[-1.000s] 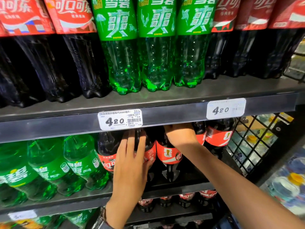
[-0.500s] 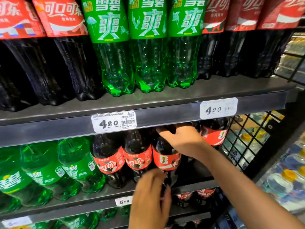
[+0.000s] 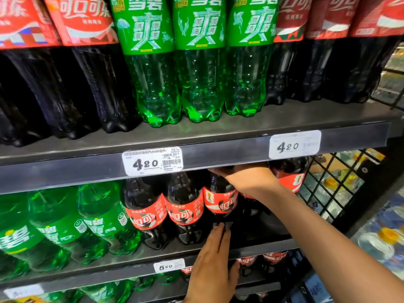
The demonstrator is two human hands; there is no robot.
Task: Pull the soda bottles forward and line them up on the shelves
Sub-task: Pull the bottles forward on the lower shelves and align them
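The upper shelf (image 3: 218,132), whose front lip carries the white price tag (image 3: 152,161), holds large bottles (image 3: 200,68) above the tag, their feet near the edge, so that tier looks already faced. Below the tag, the middle shelf (image 3: 122,262) carries green bottles (image 3: 65,219) to the lower left and two cola bottles (image 3: 148,206) directly beneath it at the front. The third cola bottle (image 3: 219,202), below and right of the tag, touches those two, but its foot sits higher in view, so I judge it not yet flush. The right hand (image 3: 247,179), right of the tag and tucked under the lip, curls its fingers over the bottle's top, probably the only handle in such low clearance. The left hand (image 3: 213,265), below the tag, is flat, its straight fingertips (image 3: 219,227) touching the bottle's foot, likely steadying it against tipping.
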